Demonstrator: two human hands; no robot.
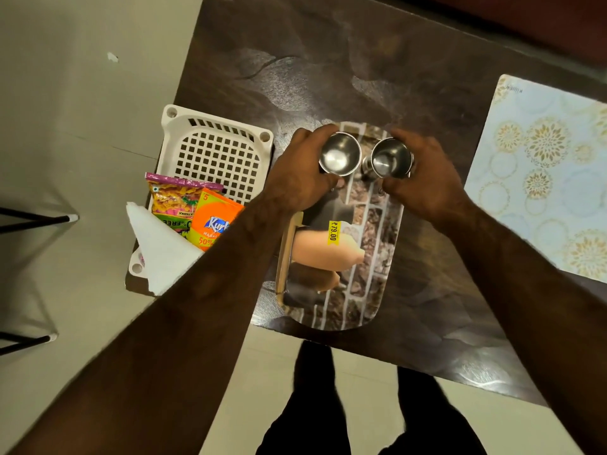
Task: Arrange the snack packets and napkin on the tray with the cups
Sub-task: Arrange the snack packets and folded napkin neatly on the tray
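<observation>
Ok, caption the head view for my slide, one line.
Left hand and right hand each grip a steel cup over the tray; snack packets wait in the basket.

L hand (297,174) & R hand (423,178) side by side, fingers curled in grasp, forearms extended.

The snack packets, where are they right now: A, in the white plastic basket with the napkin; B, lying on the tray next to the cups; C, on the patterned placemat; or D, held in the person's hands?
A: the snack packets lie in the white plastic basket beside the napkin, while the left hand and right hand each grip a steel cup on the tray.
</observation>
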